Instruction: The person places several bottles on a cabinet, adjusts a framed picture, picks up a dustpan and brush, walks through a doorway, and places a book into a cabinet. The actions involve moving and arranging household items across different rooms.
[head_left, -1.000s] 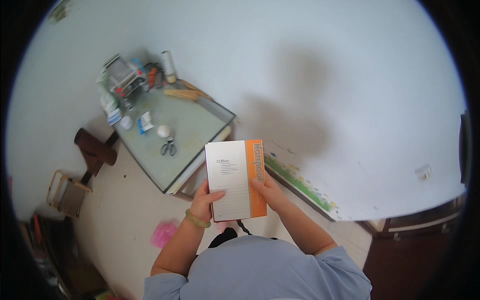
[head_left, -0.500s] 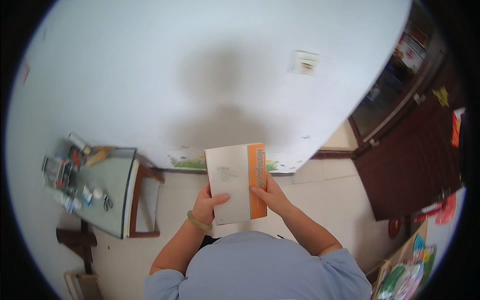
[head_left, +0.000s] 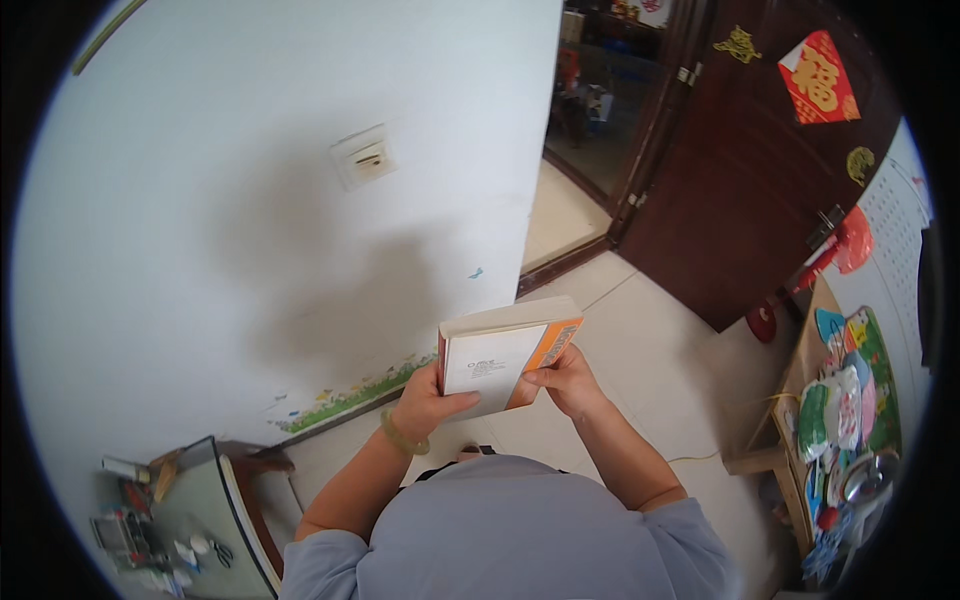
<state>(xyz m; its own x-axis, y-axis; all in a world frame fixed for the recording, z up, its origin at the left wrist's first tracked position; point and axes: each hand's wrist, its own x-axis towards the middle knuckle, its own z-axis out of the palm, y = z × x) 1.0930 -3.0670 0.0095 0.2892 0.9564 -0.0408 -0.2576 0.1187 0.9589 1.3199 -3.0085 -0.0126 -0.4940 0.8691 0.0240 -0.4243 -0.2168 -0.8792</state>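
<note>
In front of my waist, head view: notebook (head_left: 494,362) clamped between left hand (head_left: 428,403) and right hand (head_left: 567,381), thumbs on cover, other fingers mostly hidden behind. Since half second ago, I've turned right: door (head_left: 715,185) closer to centre, notebook tipped up, page edges showing; grip kept, so seems carried along, closed. Long axis points away from me, top leaning right, cover facing me.

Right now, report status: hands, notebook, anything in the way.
Left hand, right hand gripping opposite sides of the notebook. Notebook closed, tilted, page edges showing along the top. Nothing seen blocking it; dark brown door open, ahead right.
</note>
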